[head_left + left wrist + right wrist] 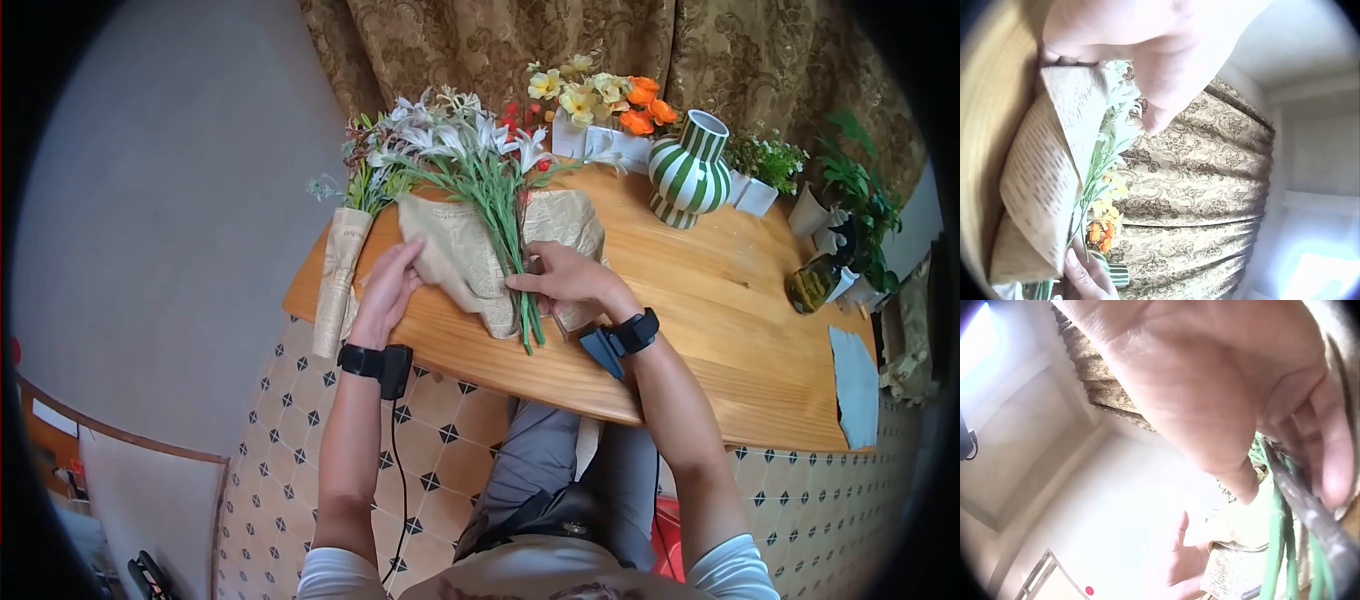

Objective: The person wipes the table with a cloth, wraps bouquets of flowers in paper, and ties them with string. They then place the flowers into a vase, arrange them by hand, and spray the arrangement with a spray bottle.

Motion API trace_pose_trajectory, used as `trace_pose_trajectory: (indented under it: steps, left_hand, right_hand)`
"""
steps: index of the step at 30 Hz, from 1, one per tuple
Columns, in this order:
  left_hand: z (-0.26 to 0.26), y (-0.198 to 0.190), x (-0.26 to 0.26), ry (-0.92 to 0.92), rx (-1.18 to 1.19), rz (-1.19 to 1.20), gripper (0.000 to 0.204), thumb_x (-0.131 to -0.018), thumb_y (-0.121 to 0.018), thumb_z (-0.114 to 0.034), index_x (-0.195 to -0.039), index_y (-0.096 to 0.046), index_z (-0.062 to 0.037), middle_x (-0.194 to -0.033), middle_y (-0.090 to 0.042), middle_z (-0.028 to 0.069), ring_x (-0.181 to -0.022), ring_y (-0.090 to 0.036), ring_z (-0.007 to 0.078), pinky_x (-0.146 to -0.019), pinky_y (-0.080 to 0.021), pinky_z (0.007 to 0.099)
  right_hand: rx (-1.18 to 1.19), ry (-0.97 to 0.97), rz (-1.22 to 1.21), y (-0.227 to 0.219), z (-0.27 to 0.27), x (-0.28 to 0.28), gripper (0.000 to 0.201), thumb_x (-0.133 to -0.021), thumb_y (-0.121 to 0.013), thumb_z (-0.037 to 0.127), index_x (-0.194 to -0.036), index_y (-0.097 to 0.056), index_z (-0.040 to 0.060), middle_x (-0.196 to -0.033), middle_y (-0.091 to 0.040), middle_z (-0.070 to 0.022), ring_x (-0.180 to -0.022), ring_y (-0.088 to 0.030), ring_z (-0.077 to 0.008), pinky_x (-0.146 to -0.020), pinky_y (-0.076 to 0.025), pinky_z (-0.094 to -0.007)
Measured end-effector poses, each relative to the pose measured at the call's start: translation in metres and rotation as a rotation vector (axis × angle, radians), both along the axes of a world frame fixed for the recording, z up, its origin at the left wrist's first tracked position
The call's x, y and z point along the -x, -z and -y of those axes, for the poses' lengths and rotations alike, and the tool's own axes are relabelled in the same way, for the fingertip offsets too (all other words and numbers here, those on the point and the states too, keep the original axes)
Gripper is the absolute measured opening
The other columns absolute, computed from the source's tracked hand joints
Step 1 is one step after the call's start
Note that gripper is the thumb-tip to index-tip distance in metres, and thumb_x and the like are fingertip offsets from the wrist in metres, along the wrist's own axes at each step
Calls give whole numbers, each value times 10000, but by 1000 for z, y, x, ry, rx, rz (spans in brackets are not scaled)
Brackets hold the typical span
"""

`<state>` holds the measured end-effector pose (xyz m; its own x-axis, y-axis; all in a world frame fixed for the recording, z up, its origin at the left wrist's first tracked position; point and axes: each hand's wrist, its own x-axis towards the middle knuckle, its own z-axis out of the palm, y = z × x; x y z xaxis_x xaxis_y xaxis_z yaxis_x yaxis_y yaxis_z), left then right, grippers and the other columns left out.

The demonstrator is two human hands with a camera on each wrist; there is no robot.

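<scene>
A bunch of white artificial flowers (478, 160) with long green stems (517, 270) lay on a sheet of tan printed wrapping paper (455, 250), spread near the front edge of the wooden table (720, 300). The blooms pointed away from the person; the cut ends of the stems reached just past the paper's near corner. The right hand (565, 282) rested over the stems at their lower part, fingers curled and thumb set against them, pinching the bundle against the paper; the right wrist view showed the green stems (1282, 537) running between finger and thumb. The left hand (388, 290) lay flat on the left edge of the paper, fingers extended and pressing it down, nothing enclosed in them; the left wrist view showed the paper (1047, 187) folded up beside the blooms.

Left of the paper, touching the table's left edge, lay a second bouquet (345, 260) already rolled in the same printed paper. Behind the work, at the far side of the table, stood yellow and orange flowers (600, 100) in a white container, a green-and-white striped vase (690, 170), and small potted greens (765, 165) in white pots. A dark green bottle (812, 283) lay toward the right end, near a pale sheet (856, 385) at the table's front corner. Patterned brown curtains (520, 40) hung behind.
</scene>
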<state>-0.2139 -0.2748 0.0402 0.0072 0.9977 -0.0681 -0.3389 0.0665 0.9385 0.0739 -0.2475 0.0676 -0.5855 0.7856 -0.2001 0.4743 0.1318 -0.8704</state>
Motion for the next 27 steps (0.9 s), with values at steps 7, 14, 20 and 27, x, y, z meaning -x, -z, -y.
trace_pose_trajectory:
  steps: [7,14,20,27]
  left_hand:
    - [16,0,12,-247,-38,-580,473,-860,-659,3,-1303,-500,45,-953,-698,82,-860,-671,148,-755,-545,287]
    - [46,-8,-2,-500,-444,-1452,374,-770,-717,-39,-1129,-620,4,-895,-634,153,-836,-638,346,-764,-515,423]
    - [48,-33,-49,-293,-562,-1140,361,-834,-713,-52,-1173,-610,19,-951,-641,99,-842,-635,173,-759,-520,304]
    - [-22,10,-84,-21,-200,-622,248,-925,-705,-170,-1032,-600,27,-803,-635,53,-639,-606,103,-541,-491,229]
  right_hand:
    - [-613,240,-10,11,-17,-10,405,-926,-677,329,-1118,-637,-25,-735,-661,-123,-668,-672,-222,-635,-542,-359]
    - [-777,384,218,6,-12,35,355,-879,-662,291,-804,-641,-56,-771,-673,-266,-811,-670,-443,-756,-534,-511]
    - [-584,480,-100,-5,-54,4,273,-901,-568,230,-902,-690,-15,-769,-681,-230,-743,-677,-416,-705,-535,-460]
    - [-595,350,126,18,-54,-22,329,-948,-566,284,-898,-682,-20,-743,-679,-230,-754,-686,-383,-695,-520,-454]
